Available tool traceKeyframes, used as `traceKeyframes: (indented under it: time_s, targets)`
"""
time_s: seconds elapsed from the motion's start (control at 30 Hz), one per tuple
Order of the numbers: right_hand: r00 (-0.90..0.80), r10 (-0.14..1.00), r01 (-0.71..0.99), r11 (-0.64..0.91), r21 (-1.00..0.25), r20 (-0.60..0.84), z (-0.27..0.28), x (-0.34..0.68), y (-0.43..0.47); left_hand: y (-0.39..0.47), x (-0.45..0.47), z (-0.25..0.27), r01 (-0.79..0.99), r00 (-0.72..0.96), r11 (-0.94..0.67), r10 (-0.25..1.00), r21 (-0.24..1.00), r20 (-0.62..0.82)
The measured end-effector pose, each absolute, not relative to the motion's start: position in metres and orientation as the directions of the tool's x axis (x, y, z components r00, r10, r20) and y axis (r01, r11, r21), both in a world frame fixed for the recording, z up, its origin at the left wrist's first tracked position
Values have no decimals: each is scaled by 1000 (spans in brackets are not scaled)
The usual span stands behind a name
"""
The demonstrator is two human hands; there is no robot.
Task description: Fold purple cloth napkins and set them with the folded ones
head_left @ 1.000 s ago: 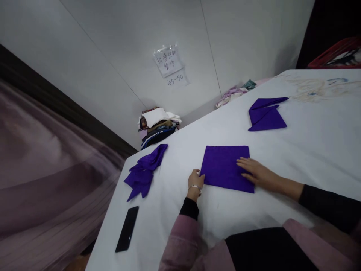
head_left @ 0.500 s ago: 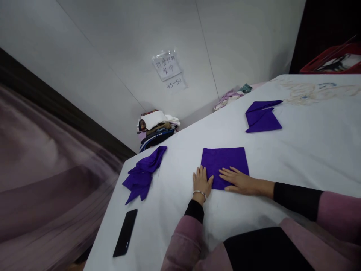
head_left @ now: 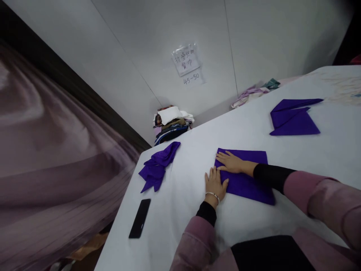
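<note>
1. Since the earlier frame, the right hand [head_left: 230, 163] has slid from the near middle of the purple cloth [head_left: 245, 188] to its far left part; the left hand [head_left: 216, 185] stays at the near left corner.
2. Both hands lie flat, fingers extended, gripping nothing.
3. The cloth, smooth and four-sided, lies between a crumpled purple cloth [head_left: 160, 166] at left and a flat, sharply pointed folded cloth [head_left: 295, 119] at far right.
4. A white-covered table [head_left: 180, 222] meets a pale panelled wall [head_left: 126, 56].

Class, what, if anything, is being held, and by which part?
Nothing is held: right grip lies flat on the purple napkin, left grip at its edge.
</note>
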State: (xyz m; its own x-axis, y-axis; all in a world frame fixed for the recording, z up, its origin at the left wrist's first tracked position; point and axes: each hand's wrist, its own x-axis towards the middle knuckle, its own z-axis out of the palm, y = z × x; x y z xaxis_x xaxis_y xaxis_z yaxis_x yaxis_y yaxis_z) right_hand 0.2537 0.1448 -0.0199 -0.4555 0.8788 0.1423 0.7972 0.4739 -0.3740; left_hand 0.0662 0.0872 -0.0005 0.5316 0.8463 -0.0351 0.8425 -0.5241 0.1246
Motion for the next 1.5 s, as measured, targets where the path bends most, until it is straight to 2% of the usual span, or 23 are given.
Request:
traceKeyframes:
  time_s: [0.17,0.4,0.6,0.73,0.87,0.97,1.13,1.33,1.5]
  targets:
    - [-394,911,822,410,-395,124,-28,264,163,85,67,1,840,535,-525,843,134,-50]
    - [-208,975,869,221,-442,79,-13,299,182,85,66,-1,850,517,-507,855,143,-43]
    - [-7,1000,876,11,-482,11,9,370,147,89,66,1,837,525,-506,850,209,-43]
    - [74,994,883,-100,-459,-75,18,403,111,89,65,5,867,418,-412,908,280,40]
    - [89,990,897,-127,-423,-107,21,404,98,85,61,12,897,320,-334,942,288,98]
    - [94,987,904,-140,-404,-131,24,398,102,84,59,19,921,269,-282,959,269,84]
    - [109,976,893,-179,-412,-189,29,393,114,92,57,22,931,205,-202,979,302,25]
    - [99,971,835,-201,-512,-219,31,393,110,105,55,18,925,200,-194,980,326,15]
    - [122,962,688,-259,-678,-244,30,397,78,143,67,33,903,262,-258,964,343,36]
